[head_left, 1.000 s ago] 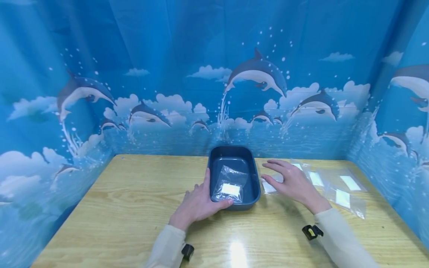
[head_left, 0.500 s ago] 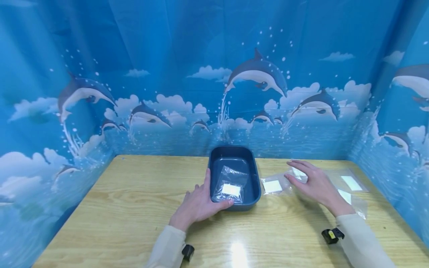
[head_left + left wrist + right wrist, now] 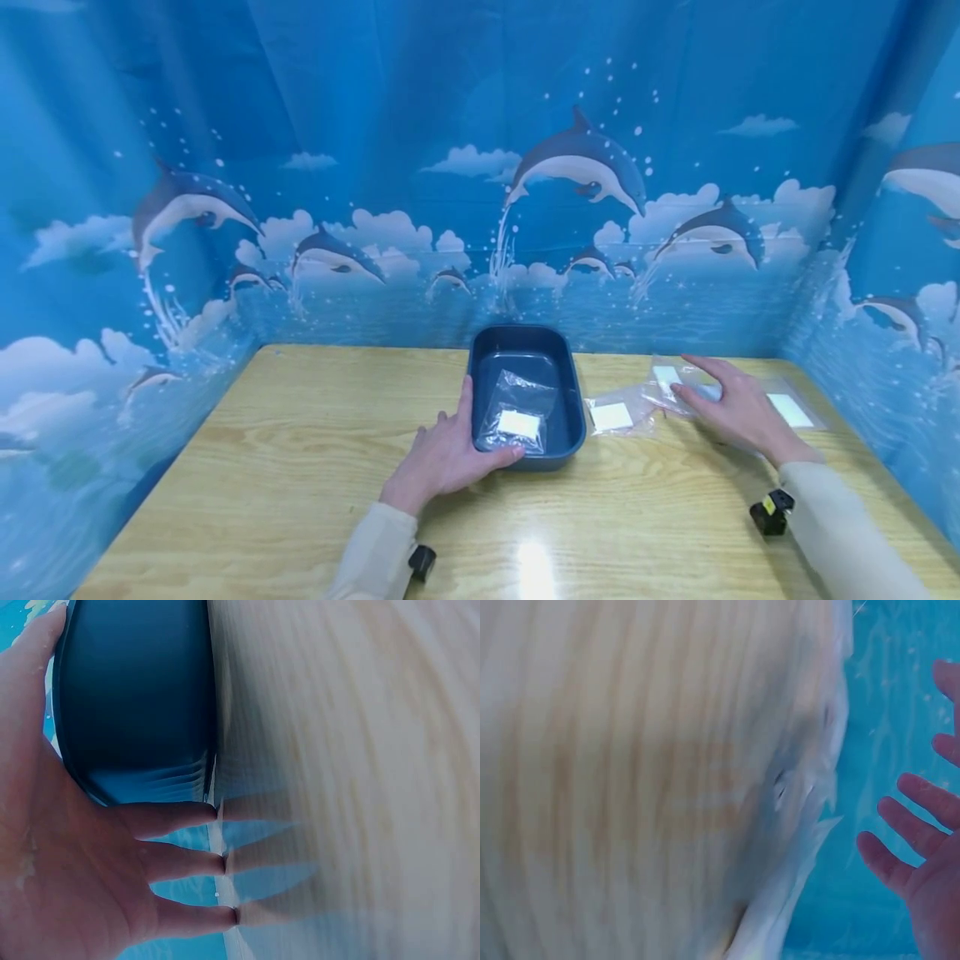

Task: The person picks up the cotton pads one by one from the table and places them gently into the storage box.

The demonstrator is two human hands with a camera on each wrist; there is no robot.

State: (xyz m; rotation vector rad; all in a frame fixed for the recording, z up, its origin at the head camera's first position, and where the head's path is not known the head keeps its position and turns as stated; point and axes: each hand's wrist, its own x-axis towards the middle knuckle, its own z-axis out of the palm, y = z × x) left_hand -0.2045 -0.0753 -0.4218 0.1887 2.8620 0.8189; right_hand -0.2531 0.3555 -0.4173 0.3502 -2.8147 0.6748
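Note:
A dark blue rectangular tray (image 3: 525, 360) stands on the table, with a clear plastic bag (image 3: 517, 423) bearing a white label inside it. My left hand (image 3: 442, 462) rests against the tray's near left corner, thumb at the near rim. In the left wrist view the other fingers (image 3: 184, 862) are straight, tips at the tabletop. Over the bags at right hovers my right hand (image 3: 738, 408), fingers spread and relaxed. Its thumb overlaps a labelled clear bag (image 3: 666, 379). In the right wrist view, fingers of the right hand (image 3: 930, 859) show apart from the crumpled plastic (image 3: 810, 817).
Beside the tray's right wall lies another labelled bag (image 3: 612, 416). One more bag (image 3: 787, 410) is near the table's far right corner; others are partly hidden under the right hand. A blue dolphin-print curtain (image 3: 390, 167) rises behind the wooden table (image 3: 300, 467).
My right hand has moved rightward from near the tray, past the nearest bag, to above the group of bags at right. The left hand and tray have not moved.

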